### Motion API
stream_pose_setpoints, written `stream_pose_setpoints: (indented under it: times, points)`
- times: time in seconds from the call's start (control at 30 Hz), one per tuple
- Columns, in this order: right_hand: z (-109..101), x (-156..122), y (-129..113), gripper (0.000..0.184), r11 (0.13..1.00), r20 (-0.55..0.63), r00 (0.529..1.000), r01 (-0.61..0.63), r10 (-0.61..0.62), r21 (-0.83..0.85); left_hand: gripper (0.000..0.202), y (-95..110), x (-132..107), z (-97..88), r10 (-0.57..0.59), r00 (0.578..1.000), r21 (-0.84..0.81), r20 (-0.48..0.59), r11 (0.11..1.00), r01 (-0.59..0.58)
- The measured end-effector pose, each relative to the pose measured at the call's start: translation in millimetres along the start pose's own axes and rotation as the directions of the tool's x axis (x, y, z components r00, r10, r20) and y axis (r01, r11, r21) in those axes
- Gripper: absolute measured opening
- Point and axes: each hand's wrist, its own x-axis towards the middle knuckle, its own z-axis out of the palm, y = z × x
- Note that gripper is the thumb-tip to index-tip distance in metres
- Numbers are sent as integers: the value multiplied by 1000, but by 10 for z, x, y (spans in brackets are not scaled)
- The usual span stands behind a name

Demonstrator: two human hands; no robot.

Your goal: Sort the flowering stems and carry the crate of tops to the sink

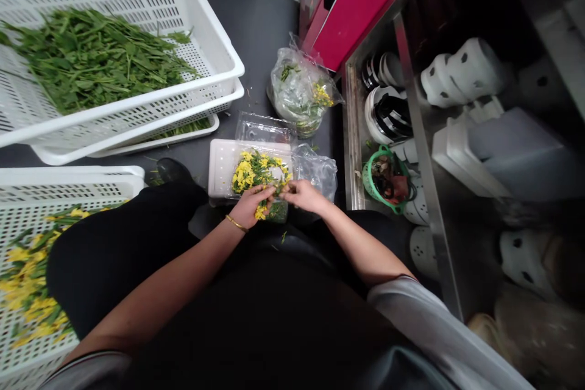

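Observation:
Yellow-flowered greens (260, 212) hang from my left hand (249, 206), whose fingers are closed round them. My right hand (304, 196) almost meets it at the fingertips. Its fingers are pinched together on something small that I cannot make out. Just beyond both hands, a clear plastic box (265, 127) lies with its lid raised, and more yellow flowers (247, 169) with green stems are in it. Under the box is an upturned white basket (220, 164). A crumpled clear plastic bag (317, 167) is at its right side.
Stacked white crates (205, 61) with cut leafy greens (100, 61) stand at the upper left. Another white crate (105, 177) at lower left holds yellow-flowered stems. A filled plastic bag (299, 85) sits on the floor ahead. Metal shelving (425, 164) with a green basket (367, 178) borders my right.

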Motion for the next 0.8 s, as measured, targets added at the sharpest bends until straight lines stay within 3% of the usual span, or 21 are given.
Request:
stream_pose_setpoints:
  times: [0.13,0.23,0.3,0.37,0.43,0.47,0.53,0.6,0.63,0.7,0.8]
  points:
    - [47,-10,-24,20,967,122,988,67,-99,244,31,-74,6,-21,-27,1000,12,-4,1000,27]
    - [18,249,-64,17,968,117,978,150,-176,202,31,-28,58,-56,16,1000,-104,11,995,-15]
    - [-58,397,-101,11,979,-17,979,202,-201,33,29,95,101,-94,97,995,-167,-32,981,-101]
    - [-150,438,-132,12,972,-217,956,163,-199,-171,28,275,117,-136,171,982,-202,-78,962,-183]
    - [-194,350,-145,14,957,-287,937,123,-199,-262,28,470,82,-166,224,970,-221,-93,945,-239]
    - [-178,270,-142,15,958,-228,953,143,-201,-249,29,556,47,-169,248,965,-224,-89,939,-262]
    - [-47,93,-104,16,967,63,979,201,-193,-155,29,684,-41,-151,281,957,-205,-68,935,-289]
    - [200,-21,-13,17,971,404,906,196,-127,-135,26,742,-126,-108,295,954,-172,-51,939,-299]
    - [346,-31,52,17,962,499,865,181,-57,-204,25,748,-159,-86,296,954,-157,-49,941,-300]
    - [627,51,208,15,883,495,860,133,122,-449,24,726,-196,-52,283,957,-130,-59,949,-288]
    - [948,327,439,19,826,434,875,77,213,-559,24,662,-199,-46,239,963,-95,-122,963,-251]
